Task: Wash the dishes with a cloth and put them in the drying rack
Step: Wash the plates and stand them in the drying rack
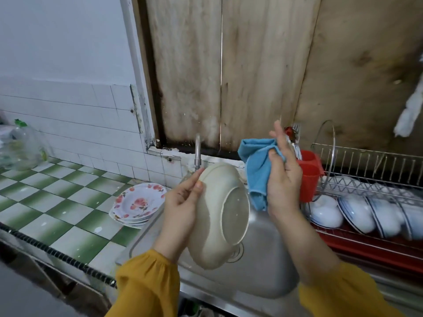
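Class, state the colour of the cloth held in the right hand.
Blue. The cloth shows best in the head view.

Stained wooden boards (229, 65) behind the tap (197, 154), white wall tiles (68, 115) and a green-and-white checkered counter (57, 202) to its left, a clear plastic bottle (23, 145) far left of it, a red cutlery holder (309, 172) to its right, a white rag (409, 110) hanging far right.

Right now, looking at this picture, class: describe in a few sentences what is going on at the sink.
A person is washing dishes. The left hand holds a cream bowl tilted over the steel sink, its base toward the camera, just below the tap. The right hand grips a blue cloth beside the bowl. Flowered plates sit stacked on the counter to the left. The drying rack on the right already holds white bowls.
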`<action>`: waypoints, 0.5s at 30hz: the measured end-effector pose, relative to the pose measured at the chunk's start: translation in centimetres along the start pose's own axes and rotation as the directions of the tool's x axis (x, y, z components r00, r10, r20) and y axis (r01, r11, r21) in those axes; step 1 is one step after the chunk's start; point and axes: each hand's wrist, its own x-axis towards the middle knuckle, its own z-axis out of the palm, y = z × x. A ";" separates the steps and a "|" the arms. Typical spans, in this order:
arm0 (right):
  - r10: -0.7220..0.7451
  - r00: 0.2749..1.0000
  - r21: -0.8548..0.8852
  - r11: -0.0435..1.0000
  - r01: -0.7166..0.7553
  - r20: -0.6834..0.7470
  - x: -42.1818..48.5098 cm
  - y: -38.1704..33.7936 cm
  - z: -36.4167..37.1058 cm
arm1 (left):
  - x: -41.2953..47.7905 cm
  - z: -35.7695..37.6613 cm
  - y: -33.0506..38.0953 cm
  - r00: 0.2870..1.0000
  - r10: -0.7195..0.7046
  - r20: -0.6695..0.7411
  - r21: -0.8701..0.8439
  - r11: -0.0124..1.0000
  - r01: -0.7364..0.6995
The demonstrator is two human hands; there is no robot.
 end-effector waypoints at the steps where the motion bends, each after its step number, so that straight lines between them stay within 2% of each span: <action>1: -0.020 1.000 -0.047 0.999 0.019 -0.020 -0.2 -0.6 -0.9 | 0.1 0.8 0.3 0.999 -0.032 -0.037 -0.016 0.999 0.031; 5: -0.014 0.999 -0.212 0.977 0.023 0.042 -1.6 -2.0 -4.2 | 0.8 3.7 2.4 0.989 -0.142 -0.049 -0.080 0.987 0.138; 9: -0.018 0.997 -0.297 0.954 0.039 0.072 -3.5 -3.1 -6.3 | 1.2 7.2 5.3 0.978 -0.201 0.063 -0.201 0.957 0.210; 11: -0.042 0.993 -0.398 0.914 0.082 0.108 -4.3 -4.1 -7.6 | 1.6 8.8 6.9 0.972 -0.203 0.122 -0.238 0.944 0.227; 13: -0.053 0.981 -0.570 0.807 0.153 0.189 -4.8 -5.3 -8.9 | 2.2 10.4 8.3 0.961 -0.208 0.180 -0.246 0.937 0.249; 15: -0.126 0.959 -0.733 0.621 0.277 0.255 -5.0 -6.2 -10.0 | 2.4 12.2 9.8 0.950 -0.214 0.229 -0.235 0.935 0.267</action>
